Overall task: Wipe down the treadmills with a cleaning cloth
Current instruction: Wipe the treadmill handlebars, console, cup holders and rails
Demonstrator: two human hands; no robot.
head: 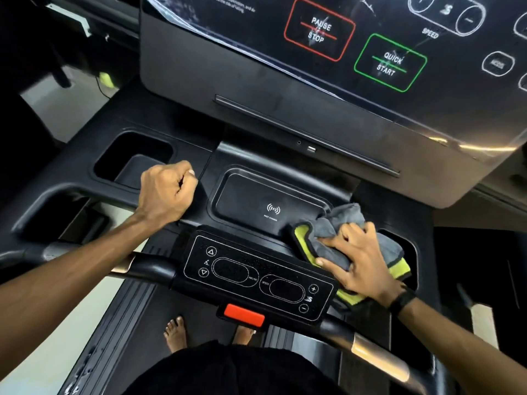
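Head view looks down over the treadmill [285, 121] from where the person stands on its belt, bare feet low in the frame. The cleaning cloth [336, 226], grey with a yellow-green edge, lies bunched at the right of centre, over the right-hand corner of the charging tray [268, 201] and the console ledge beside it. The right hand [359, 263] lies on top of the cloth with fingers spread and pressing down, thumb along its near edge; it flattens the cloth against the surface more than it grips it. A dark band [402, 302] sits on that wrist.

The left hand [168, 192] is well apart from the cloth, at the left of centre, curled into a fist resting on the console just right of the left cup holder [134, 158]. Whether anything thin is held inside that fist I cannot tell.

The relation that matters: the unwiped stretch of tray runs leftward from the cloth, its long side lying across the frame from right to left, towards the fist. The right hand is the one on the cloth, so a sweep to the left looks like the natural next stroke. The small control panel [256, 275] with its buttons sits just below the cloth, and the red safety key [243, 315] lower still; a careless pass could press something there.
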